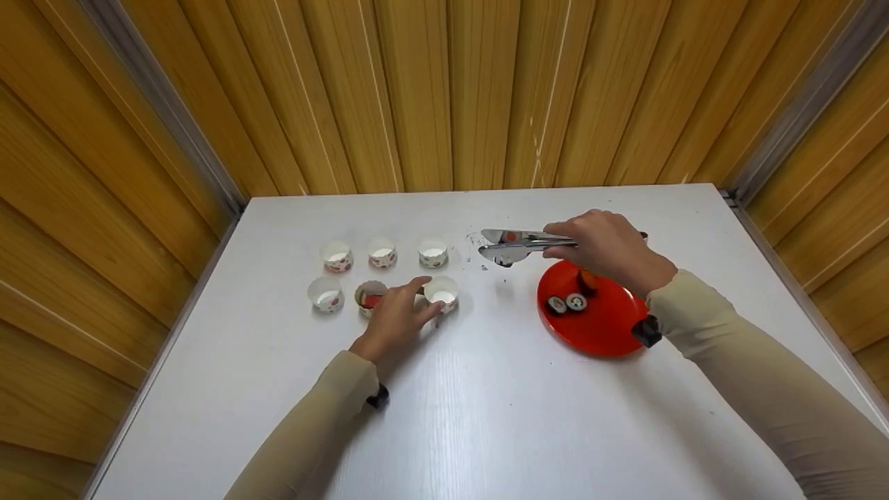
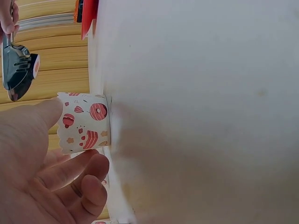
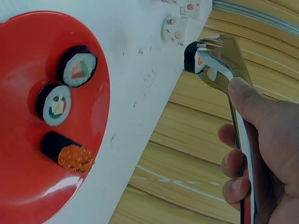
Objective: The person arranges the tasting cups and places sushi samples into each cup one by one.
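Observation:
My left hand (image 1: 397, 314) holds a white paper baking cup (image 2: 84, 122) with pink sweet prints, thumb on one side and fingers on the other. The cup stands upright on the table. In the right wrist view my right hand (image 3: 275, 140) grips metal serving tongs (image 3: 223, 70), which pinch a sushi roll (image 3: 190, 58) with a dark wrap. The tongs are in the air, right of the held cup. Below my right hand lies a red plate (image 1: 599, 340) with two sushi rolls (image 3: 78, 70) and an orange-topped sushi piece (image 3: 74, 157).
Several more paper cups (image 1: 433, 254) stand in two rows on the white table (image 1: 500, 417). The cup (image 1: 362, 305) beside my left hand contains a red-topped piece. Wood-patterned walls (image 1: 417, 97) surround the table's back and sides. Small dark specks (image 3: 148, 74) dot the tabletop.

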Demonstrator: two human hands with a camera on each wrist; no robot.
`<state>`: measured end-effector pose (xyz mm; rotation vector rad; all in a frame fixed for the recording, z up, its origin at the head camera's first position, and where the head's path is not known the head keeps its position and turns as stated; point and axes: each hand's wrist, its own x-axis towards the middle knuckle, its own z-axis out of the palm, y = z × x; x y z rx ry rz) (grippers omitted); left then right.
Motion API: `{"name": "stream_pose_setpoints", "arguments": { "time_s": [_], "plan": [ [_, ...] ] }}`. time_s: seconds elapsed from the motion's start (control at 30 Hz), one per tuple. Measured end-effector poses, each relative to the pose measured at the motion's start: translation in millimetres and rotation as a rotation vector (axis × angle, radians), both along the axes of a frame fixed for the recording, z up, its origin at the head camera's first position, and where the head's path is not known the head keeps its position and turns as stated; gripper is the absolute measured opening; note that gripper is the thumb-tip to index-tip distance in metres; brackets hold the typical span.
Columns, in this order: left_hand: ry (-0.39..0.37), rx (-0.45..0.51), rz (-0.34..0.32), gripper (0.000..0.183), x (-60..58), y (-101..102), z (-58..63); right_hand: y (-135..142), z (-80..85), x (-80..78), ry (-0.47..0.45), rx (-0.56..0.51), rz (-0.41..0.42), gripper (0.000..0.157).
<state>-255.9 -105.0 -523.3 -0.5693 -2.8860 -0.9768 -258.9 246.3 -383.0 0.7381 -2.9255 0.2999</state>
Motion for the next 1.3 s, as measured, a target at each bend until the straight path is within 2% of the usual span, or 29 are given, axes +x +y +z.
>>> {"name": "stream_pose_setpoints", "arguments": {
  "time_s": [0.2, 0.53, 1.03, 1.3],
  "plan": [
    [-0.015, 0.001, 0.005, 0.06, 0.6, 0.0, 1.7, -14.2, -0.8, -1.4, 0.015, -0.015, 0.032, 0.028],
    [0.033, 0.02, -0.021, 0.058, 1.1, -1.2, 1.2, -38.1, -5.1, -6.1, 0.02, -0.034, 0.1, 0.03],
    [-0.056, 0.013, 0.01, 0.062, 0.2, 0.9, 3.1, -71.4, -14.6, -12.6, 0.009, -0.049, 0.171, 0.027],
    [-0.033, 0.018, 0.015, 0.058, 1.4, 2.1, 2.8, -80.3, -20.5, -13.5, 0.026, -0.06, 0.203, 0.023]
  ]
}}
